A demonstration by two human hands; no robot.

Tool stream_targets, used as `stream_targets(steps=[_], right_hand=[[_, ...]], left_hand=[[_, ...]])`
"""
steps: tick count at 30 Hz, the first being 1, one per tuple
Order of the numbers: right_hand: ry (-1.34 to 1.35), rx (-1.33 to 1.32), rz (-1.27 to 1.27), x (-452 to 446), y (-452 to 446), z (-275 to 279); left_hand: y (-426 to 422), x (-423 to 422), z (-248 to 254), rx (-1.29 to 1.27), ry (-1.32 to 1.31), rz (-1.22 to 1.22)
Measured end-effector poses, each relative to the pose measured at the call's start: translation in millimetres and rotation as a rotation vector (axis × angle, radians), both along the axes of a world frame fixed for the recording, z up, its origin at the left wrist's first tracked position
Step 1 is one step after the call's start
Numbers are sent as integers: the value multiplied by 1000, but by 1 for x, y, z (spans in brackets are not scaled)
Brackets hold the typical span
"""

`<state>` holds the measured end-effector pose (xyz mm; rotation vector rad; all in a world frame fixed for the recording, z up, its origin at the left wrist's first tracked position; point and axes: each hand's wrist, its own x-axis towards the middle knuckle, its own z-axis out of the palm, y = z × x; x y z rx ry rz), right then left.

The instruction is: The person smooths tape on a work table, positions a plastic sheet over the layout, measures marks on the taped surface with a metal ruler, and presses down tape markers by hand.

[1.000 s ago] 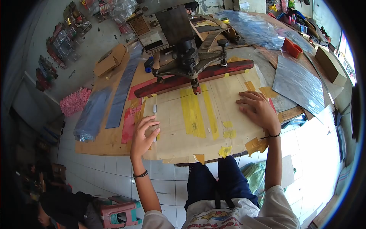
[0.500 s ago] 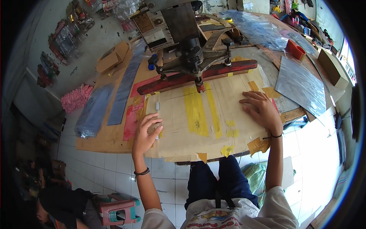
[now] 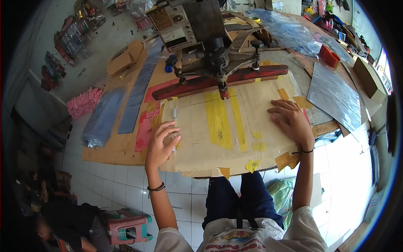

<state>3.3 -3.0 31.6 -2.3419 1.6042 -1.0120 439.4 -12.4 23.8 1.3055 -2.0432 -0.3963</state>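
Observation:
A cream sheet-covered board (image 3: 193, 147) with yellow tape strips (image 3: 219, 126) lies before me. My left hand (image 3: 163, 143) rests on its left edge, fingers loosely bent and apart, beside a small pale strip (image 3: 175, 113). On the right part of the board lies my right hand (image 3: 291, 122), palm down with fingers spread. A long dark red bar (image 3: 189, 87) spans the board's far side, under a machine's black metal arms (image 3: 218, 67). Whether the bar touches the sheet I cannot tell.
Clear plastic sheets (image 3: 105, 117) lie at the left, and another plastic stack (image 3: 333, 94) at the right. Behind stand a cardboard box (image 3: 126, 57) and a red-orange holder (image 3: 329, 56). At lower left, a person (image 3: 67, 222) is near a pink stool (image 3: 126, 229).
The view has shifted slightly, so the machine appears a little farther right. Both hands stay on the board in nearly the same pose.

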Motion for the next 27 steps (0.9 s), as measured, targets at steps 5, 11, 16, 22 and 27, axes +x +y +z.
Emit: stream_targets(steps=[5,11,16,22,27], right_hand=[[-3,-8,-13,1,1,1],[8,-6,-20,1,1,3],[11,5,-14,0,1,4],[10,4,-15,-2,0,2],[-9,2,-4,-2,1,4]], left_hand=[[0,-1,-1,0,23,6],[0,-3,2,-8,3,13],[-1,-4,0,-11,19,27],[-1,-6,2,-17,9,31],[-1,-6,1,-12,7,35]])
